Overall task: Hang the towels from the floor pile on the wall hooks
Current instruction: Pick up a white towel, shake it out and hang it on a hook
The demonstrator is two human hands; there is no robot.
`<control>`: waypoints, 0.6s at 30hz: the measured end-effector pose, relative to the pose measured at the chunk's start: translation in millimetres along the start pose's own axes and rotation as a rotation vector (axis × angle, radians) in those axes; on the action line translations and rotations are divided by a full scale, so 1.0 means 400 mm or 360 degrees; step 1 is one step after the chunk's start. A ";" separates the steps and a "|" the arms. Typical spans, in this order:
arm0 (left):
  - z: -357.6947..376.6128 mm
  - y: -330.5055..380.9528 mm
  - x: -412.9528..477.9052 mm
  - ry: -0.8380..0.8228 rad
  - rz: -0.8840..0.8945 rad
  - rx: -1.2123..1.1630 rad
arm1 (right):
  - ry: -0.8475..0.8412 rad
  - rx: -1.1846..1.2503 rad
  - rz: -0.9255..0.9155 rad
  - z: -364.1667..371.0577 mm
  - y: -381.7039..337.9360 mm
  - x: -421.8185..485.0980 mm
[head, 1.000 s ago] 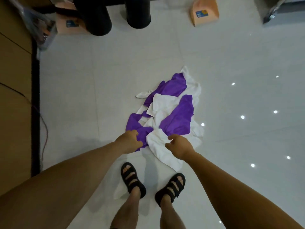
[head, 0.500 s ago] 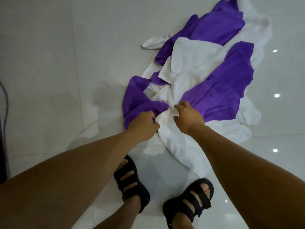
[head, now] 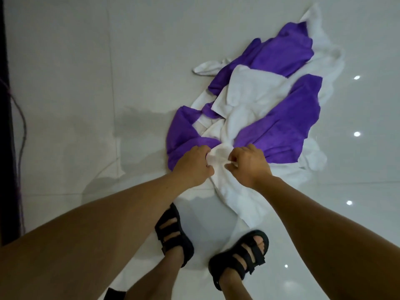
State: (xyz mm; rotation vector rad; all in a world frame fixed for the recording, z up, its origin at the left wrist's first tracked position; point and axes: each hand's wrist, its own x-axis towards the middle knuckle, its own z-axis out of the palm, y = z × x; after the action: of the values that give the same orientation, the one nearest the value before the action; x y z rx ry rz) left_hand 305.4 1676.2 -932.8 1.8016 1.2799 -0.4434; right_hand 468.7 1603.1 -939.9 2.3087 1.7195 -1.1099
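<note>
Pickup seems in hand: left hand point(head: 193, 165) and right hand point(head: 249, 165) pinch the near white towel point(head: 239, 199) (hooks unseen), lift next.

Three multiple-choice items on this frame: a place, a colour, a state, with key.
1. The towel pile lies: A on the tiled floor; B on a chair; C on hooks.
2. Its towels are: A green and grey; B purple and white; C red.
3. The left hand and right hand: A hang idle; B press the floor; C grip the white towel.
1 A, tiles surround it beyond the sandals; 2 B, only those colours show; 3 C, both bunch white cloth at its near edge.
</note>
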 end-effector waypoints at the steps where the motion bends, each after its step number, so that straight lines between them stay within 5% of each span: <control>1: -0.035 0.026 -0.024 -0.0013 0.0066 0.0005 | 0.0037 0.0116 -0.0038 -0.047 -0.022 -0.028; 9: -0.450 0.262 -0.312 -0.0071 0.0492 -0.0061 | 0.0168 0.0771 -0.0120 -0.544 -0.246 -0.260; 18: -0.949 0.431 -0.670 0.0247 0.0563 0.0178 | 0.0421 0.0459 -0.0347 -1.012 -0.546 -0.483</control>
State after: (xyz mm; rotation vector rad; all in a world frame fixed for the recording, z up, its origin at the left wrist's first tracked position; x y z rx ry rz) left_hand 279.4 1805.0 -454.7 2.1398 1.0220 -0.1833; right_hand 464.0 1707.7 -452.0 2.5883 2.0712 -1.2044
